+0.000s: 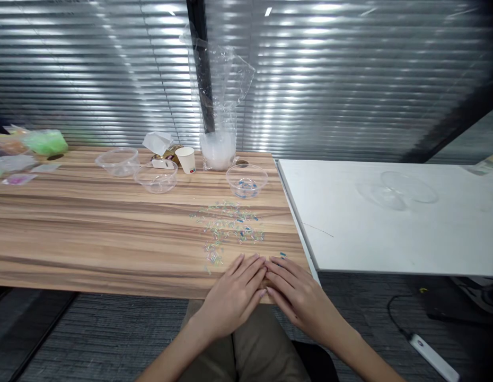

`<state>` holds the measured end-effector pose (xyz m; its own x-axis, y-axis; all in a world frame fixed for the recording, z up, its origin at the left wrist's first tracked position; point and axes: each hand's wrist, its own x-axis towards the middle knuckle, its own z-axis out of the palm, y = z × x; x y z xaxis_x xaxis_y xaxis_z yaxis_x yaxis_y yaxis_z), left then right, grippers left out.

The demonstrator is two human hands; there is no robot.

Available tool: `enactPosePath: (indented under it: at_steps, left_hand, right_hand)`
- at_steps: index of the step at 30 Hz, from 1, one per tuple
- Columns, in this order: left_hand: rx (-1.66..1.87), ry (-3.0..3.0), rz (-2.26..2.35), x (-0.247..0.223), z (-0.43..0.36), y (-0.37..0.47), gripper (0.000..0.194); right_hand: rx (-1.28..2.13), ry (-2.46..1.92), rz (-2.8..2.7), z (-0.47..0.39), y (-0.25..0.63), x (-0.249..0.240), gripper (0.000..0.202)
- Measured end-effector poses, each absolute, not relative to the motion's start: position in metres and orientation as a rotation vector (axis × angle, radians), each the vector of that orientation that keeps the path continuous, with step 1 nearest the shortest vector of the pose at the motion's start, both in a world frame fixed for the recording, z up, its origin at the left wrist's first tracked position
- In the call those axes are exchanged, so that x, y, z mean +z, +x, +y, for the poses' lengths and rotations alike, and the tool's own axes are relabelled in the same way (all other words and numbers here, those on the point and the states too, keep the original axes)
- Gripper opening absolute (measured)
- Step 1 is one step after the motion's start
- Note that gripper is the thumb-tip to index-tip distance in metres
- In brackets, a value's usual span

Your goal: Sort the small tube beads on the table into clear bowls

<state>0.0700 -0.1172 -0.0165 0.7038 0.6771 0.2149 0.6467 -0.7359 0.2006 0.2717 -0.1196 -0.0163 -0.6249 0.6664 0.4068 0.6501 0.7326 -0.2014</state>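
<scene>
My left hand (235, 292) and my right hand (300, 292) rest at the front edge of the wooden table (111, 239), fingertips meeting. Fingers of both lie flat and fairly close together; nothing shows in either hand, though the spot under the fingertips is hidden. Just beyond my right fingers lie a few blue pieces (283, 254). Many small clear, greenish and blue pieces (226, 225) are scattered ahead of my hands. Behind them stands a clear round bowl (246, 183) with several blue pieces inside.
Two clear bowls (118, 162) (157, 178), a paper cup (186, 160) and a bag of white material (218, 148) stand at the back. Plastic bags (43, 142) lie far left. A white table (389, 233) adjoins on the right, holding clear plastic lids (409, 188).
</scene>
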Motion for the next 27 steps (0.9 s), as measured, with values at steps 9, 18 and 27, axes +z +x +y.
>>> enactPosePath:
  at_steps: [9,18,27]
  left_hand:
    - [0.432,2.798,1.094,-0.0151,-0.1171,0.0696,0.035]
    - [0.412,2.777,1.091,-0.0129,-0.1175,0.0700,0.035]
    - [0.402,2.781,1.092,-0.0145,-0.1175,0.0700,0.037]
  right_hand:
    - [0.061,-1.001,-2.486,-0.1196,0.2713,-0.0156,0.030]
    - [0.050,-0.996,-2.483,-0.1196,0.2715,-0.0165,0.030]
    - [0.069,-1.003,-2.496,-0.1199,0.2720,-0.0168,0.030]
